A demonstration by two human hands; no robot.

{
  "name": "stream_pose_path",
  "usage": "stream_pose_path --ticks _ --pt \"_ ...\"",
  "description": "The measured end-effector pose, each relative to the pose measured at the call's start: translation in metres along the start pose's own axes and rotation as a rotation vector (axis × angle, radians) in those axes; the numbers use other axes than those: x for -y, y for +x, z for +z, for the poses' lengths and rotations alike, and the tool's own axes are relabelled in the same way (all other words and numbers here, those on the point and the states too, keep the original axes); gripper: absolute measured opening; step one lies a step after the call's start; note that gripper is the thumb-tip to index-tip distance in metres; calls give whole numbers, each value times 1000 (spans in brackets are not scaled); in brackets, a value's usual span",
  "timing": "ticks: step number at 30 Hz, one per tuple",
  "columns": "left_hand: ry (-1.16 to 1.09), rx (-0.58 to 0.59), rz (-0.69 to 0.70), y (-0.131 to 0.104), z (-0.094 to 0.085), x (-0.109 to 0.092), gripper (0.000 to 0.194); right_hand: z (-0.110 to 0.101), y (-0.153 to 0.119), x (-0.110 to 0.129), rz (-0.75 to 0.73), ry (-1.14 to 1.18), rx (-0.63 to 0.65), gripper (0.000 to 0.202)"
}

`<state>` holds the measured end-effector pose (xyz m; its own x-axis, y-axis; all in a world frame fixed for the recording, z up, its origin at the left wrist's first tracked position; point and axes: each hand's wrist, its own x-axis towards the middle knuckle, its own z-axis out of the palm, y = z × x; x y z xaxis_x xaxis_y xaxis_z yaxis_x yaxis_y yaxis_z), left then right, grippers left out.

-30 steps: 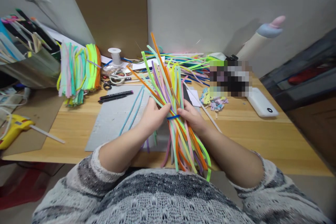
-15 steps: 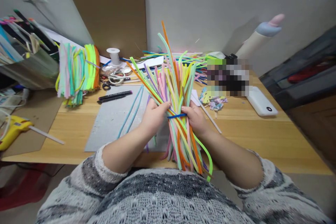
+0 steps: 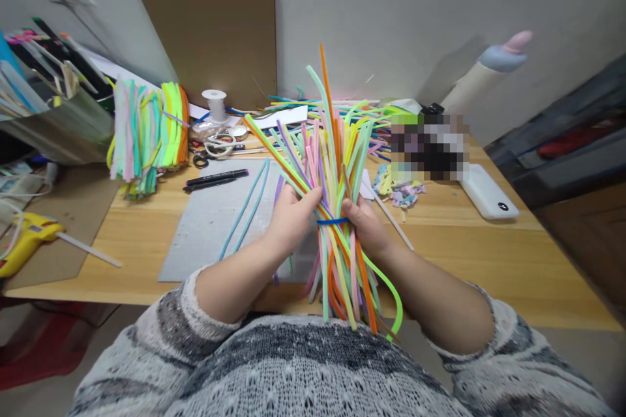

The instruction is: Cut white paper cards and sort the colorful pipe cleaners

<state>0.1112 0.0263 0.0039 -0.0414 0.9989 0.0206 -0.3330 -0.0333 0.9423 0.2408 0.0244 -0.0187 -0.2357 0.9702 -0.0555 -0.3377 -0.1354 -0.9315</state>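
Observation:
A thick bundle of pipe cleaners (image 3: 337, 172) in many colours stands upright between my hands, over the front edge of the table. A blue tie (image 3: 334, 221) goes round its middle, and the stems fan out above and below it. My left hand (image 3: 295, 214) grips the bundle's left side just above the tie, thumb in front. On the other side my right hand (image 3: 368, 221) is closed round the stems at about the same height. The fingers behind the bundle are hidden. Beside my left hand, a bent light-blue pipe cleaner (image 3: 249, 212) lies on the grey cutting mat (image 3: 195, 234).
Two black markers (image 3: 218, 179) lie on the mat. At the left are another pipe cleaner bundle (image 3: 147, 137) and a yellow glue gun (image 3: 34, 238). Behind stands a white spool (image 3: 214, 106). To the right are foam scraps (image 3: 403, 189) and a white power bank (image 3: 489, 192).
The bundle has shifted slightly right and down in view with both hands, and its top stems have tilted a little. My grip stays the same; the whole view has moved slightly.

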Motion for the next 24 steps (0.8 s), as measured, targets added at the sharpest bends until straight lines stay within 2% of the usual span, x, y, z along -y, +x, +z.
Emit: stream_pose_path --ticks 3,8,10,12,14,16,18,20,21,24 --pt "82 32 6 0 0 -3 20 -1 1 1 8 -16 -37 55" --pt "90 -29 -46 0 -1 4 18 3 1 10 14 -36 -169 21" --pt "101 -46 -65 0 -2 7 24 3 1 11 -1 -55 -181 17" --pt "187 -93 -6 0 -3 10 39 2 1 9 0 -65 -163 21" --pt "397 -180 204 1 -7 10 63 1 1 6 -1 -64 -139 31" --pt "707 -268 536 2 -13 7 85 -1 1 4 -8 -57 -121 37" --pt "993 -316 879 2 -21 3 90 -1 1 3 -31 -58 -106 38" --pt "1200 -257 1109 2 -28 -4 73 -1 1 4 -62 -75 -81 37" --pt "1278 -176 1163 2 -30 -7 58 -1 0 4 -76 -89 -70 37" --pt "1380 118 1134 2 -35 -15 22 -1 0 5 -89 -113 -70 39"
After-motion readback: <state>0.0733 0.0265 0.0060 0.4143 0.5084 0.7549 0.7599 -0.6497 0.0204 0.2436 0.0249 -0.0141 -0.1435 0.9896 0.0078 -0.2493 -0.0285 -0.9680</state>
